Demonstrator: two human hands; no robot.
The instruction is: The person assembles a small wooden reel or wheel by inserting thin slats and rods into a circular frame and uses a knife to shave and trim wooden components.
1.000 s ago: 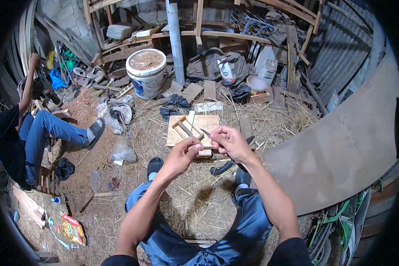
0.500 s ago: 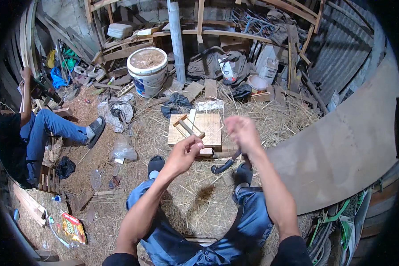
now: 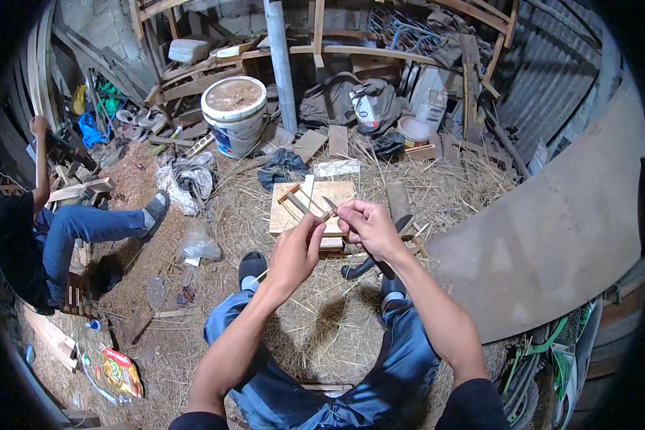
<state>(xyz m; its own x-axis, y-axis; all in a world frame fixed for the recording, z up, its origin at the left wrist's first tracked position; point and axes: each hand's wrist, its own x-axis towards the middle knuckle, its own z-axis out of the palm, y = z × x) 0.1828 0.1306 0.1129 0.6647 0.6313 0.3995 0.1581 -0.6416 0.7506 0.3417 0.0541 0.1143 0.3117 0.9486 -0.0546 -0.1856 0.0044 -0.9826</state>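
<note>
Your left hand (image 3: 295, 249): fingers pinch what looks like a thin pale wooden strip (image 3: 261, 276), likely to steady it. Right hand (image 3: 369, 228): fingers pinch a small grey pointed blade (image 3: 330, 203), probably for control. Brown rectangular wooden frame (image 3: 297, 203) seems to rest on the pale square worktop (image 3: 342, 190).

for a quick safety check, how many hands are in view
3: the left hand and right hand at centre, and a co-worker's hand at far left; their other may be hidden.
</note>
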